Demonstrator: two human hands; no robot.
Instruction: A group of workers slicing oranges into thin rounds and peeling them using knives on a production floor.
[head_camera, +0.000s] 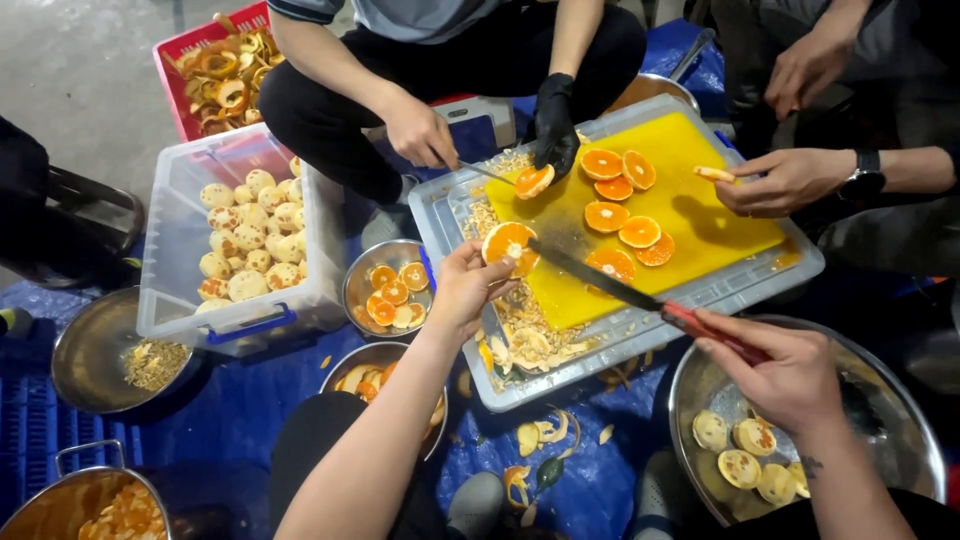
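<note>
The knife (600, 278) handle is hidden inside the closed right hand (785, 375). The left hand (462, 290) pinches an orange half (508, 243).

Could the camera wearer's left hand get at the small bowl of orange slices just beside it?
Probably yes. The left hand hovers right next to the small steel bowl, with nothing between them. But its fingers already hold an orange half, so it would need to drop that first.

Floor-level food prep, tarp (240, 410), orange tubs (240, 240)
</note>
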